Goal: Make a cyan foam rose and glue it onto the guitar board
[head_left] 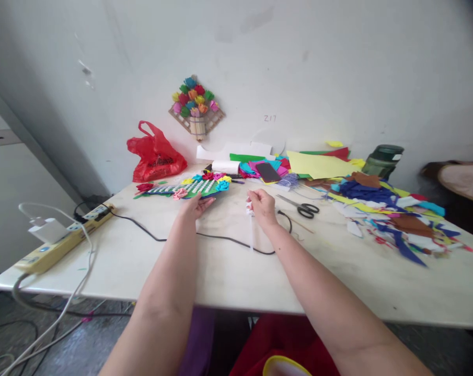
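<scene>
My left hand grips the near edge of a green paper craft, thumb on top and fingers under it. White strips and blue, yellow, red and pink paper flowers decorate this piece, which is tilted toward me. To its right, my right hand is closed around what looks like a white hot glue gun, mostly hidden by the fingers. A translucent glue stick hangs down from it. A black cord runs from the left to beside the right hand. Black-handled scissors lie just right of that hand.
A power strip with a white charger sits at the left edge. Behind are a red plastic bag, a phone and coloured sheets. Paper scraps cover the right side, near a green bottle. A thin stick lies nearby.
</scene>
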